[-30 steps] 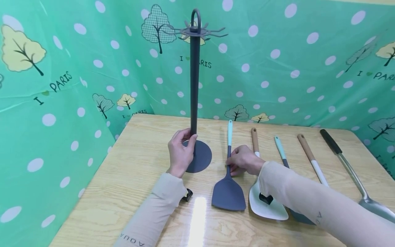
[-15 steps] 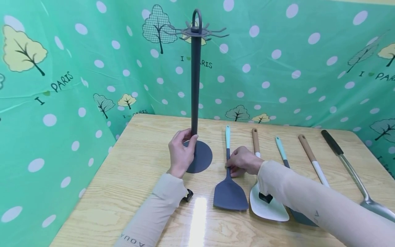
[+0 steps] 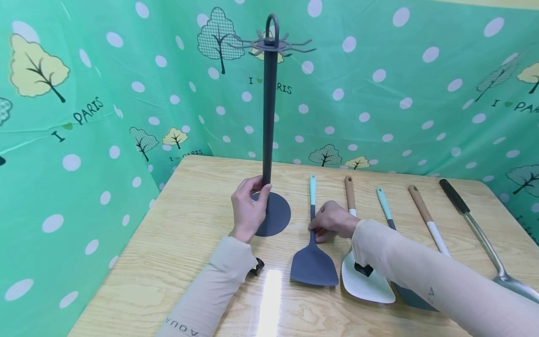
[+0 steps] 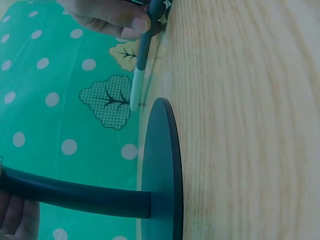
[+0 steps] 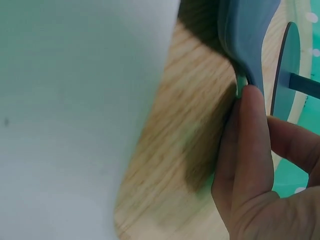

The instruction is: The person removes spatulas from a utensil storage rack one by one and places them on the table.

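Observation:
My left hand [image 3: 249, 208] grips the black pole [image 3: 269, 117] of an upright utensil stand low down, just above its round base [image 3: 278, 216]; a ring of hooks [image 3: 271, 44] and a loop crown the top. To the right, my right hand [image 3: 334, 220] pinches the dark shaft of a spatula with a mint handle [image 3: 313, 189] and a wide dark grey blade [image 3: 314, 267] toward me. In the right wrist view, thumb and fingers close on its neck [image 5: 255, 65], with a shadow on the wood beneath. The left wrist view shows the mint handle end [image 4: 136, 90] beyond the base.
Right of my right hand lie a white turner [image 3: 366, 281] with a brown handle, a mint-handled dark utensil [image 3: 384, 203], a brown-and-white handled one [image 3: 425, 213] and a metal one with a black grip [image 3: 455, 196]. My right sleeve hides parts of them. Green fabric [image 3: 358, 93] hangs behind the table [image 3: 168, 243].
The mint handle end of the spatula has come slightly down and nearer, and the blade has shifted a little. My left hand keeps its hold on the pole. The head view has drifted slightly.

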`<state>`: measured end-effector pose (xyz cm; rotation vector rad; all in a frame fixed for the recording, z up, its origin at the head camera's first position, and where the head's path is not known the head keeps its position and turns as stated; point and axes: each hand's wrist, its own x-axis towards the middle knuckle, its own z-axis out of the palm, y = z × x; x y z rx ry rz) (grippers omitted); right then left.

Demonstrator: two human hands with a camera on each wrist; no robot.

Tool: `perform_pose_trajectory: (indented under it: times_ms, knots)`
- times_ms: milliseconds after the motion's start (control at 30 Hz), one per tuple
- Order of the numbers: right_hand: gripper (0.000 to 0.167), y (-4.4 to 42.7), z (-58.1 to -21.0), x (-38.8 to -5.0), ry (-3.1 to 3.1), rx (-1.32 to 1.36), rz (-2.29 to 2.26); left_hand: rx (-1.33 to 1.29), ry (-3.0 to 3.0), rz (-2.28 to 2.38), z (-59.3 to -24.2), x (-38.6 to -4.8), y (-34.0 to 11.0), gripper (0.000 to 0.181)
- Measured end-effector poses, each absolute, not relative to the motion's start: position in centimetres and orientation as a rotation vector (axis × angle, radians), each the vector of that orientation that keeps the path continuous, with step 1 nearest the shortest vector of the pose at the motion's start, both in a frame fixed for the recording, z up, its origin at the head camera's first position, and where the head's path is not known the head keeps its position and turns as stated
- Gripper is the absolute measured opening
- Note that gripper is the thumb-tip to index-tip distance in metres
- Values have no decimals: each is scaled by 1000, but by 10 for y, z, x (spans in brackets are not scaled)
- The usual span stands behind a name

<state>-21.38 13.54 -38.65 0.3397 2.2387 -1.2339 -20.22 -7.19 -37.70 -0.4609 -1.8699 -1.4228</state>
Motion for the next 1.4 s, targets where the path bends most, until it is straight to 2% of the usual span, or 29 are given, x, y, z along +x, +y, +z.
perform_pose_trajectory:
  times_ms: [233,1100,1400]
  knots:
    - [14,139,-387,-215,2232,308,-1218,-452,-1879,-1429,-377,-202,-71,14]
    - [12,146,-380,-212,2246,285,-1256,-470,-1865,-1444,-376,-202,-70,15]
    - [24,153,-360,-210,2187,197,-1339,-459,-1877,-1440,-378,-202,-72,15]
